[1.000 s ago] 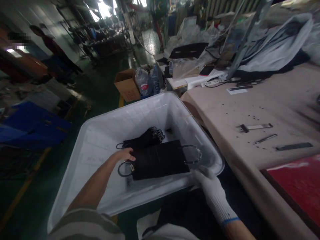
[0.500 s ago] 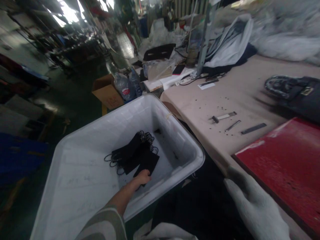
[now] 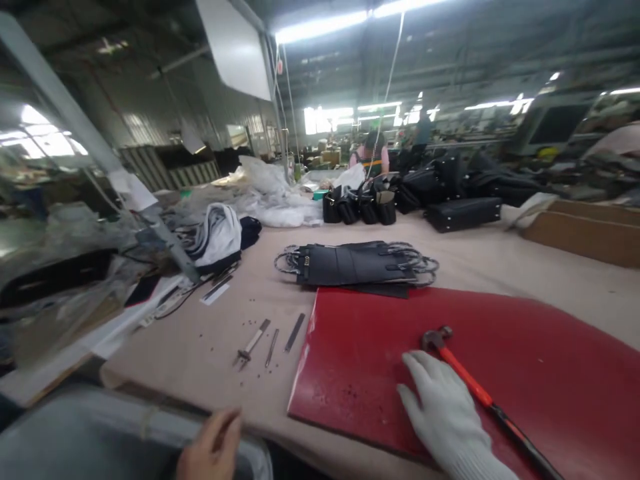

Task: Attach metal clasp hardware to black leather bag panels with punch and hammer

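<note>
My left hand [image 3: 210,445] is bare and hovers at the rim of the grey-white bin [image 3: 150,423]; its fingers are slightly curled and apart, holding nothing. My right hand [image 3: 443,407], in a white glove, rests over the red board [image 3: 365,347] with fingers spread. Just beyond and right of it lies a hammer [image 3: 467,380] with an orange and black handle. Behind the board is a stack of black bag pieces [image 3: 350,265] with looped handles.
Left of the board lie a metal gauge [image 3: 254,341], a thin rod [image 3: 272,348] and a dark metal strip [image 3: 295,332]. Black bags [image 3: 360,205] and a brown cardboard box [image 3: 585,230] stand at the back. A person [image 3: 371,157] is far off.
The view has swung right and up from the bin. My left hand has left the black pieces inside it and come up with nothing in it. My gloved right hand is now over the board.
</note>
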A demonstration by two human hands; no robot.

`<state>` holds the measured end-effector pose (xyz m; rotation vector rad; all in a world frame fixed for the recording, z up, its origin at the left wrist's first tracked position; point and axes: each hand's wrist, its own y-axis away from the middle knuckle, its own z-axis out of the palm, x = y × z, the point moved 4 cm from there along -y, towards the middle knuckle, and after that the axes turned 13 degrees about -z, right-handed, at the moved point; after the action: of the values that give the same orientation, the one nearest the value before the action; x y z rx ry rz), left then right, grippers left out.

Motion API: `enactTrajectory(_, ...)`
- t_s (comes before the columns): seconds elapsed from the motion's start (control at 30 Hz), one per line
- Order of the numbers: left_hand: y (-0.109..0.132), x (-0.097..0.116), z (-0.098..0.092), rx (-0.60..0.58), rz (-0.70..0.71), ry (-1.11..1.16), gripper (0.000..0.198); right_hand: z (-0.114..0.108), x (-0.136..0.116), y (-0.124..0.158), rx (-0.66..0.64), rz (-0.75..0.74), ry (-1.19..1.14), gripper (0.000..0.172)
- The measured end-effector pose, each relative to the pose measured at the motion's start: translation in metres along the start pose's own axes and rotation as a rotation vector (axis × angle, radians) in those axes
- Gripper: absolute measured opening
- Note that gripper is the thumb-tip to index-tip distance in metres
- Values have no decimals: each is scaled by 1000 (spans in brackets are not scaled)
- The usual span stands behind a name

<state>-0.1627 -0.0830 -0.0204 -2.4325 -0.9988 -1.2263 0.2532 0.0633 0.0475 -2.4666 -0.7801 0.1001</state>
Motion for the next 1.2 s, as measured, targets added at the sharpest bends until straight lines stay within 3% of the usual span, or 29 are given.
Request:
enactTrajectory(0.1,-36,100,47,-16,206,-64,37,7,36,14,10,69,158,40)
enactTrajectory(0.17,-63,156,83,-25,356,-195,35,11,57,25,21,133,216,44)
enactTrajectory(0.3,-122,231,139,24,522,-534,39,18,84,45,32,212,204,46)
enactTrajectory(0.4,-169,254,155,119,511,-808,46,20,88,49,46,216,186,45)
enactTrajectory(0.5,-205,255,155,109,476,-912,38,16,85,47,67,215,188,42)
enactTrajectory(0.6,-222,249,148,46,539,-976,33,14,82,45,73,236,224,38)
enactTrajectory(0.73,-225,243,127,-31,635,-1001,29,15,80,47,70,238,270,36)
enactTrajectory(0.87,-189,231,101,-125,715,-988,32,17,80,48,31,256,259,35)
enactTrajectory(0.97,-117,217,97,-206,820,-815,31,14,78,45,-26,279,239,35)
enactTrajectory(1.03,-49,208,109,-299,893,-669,33,10,75,42,-65,299,219,35)
enactTrajectory(1.1,22,200,132,-429,898,-606,41,7,73,39,-104,324,193,36)
enactTrajectory(1.2,119,191,175,-663,901,-702,46,4,70,35,-150,352,156,37)
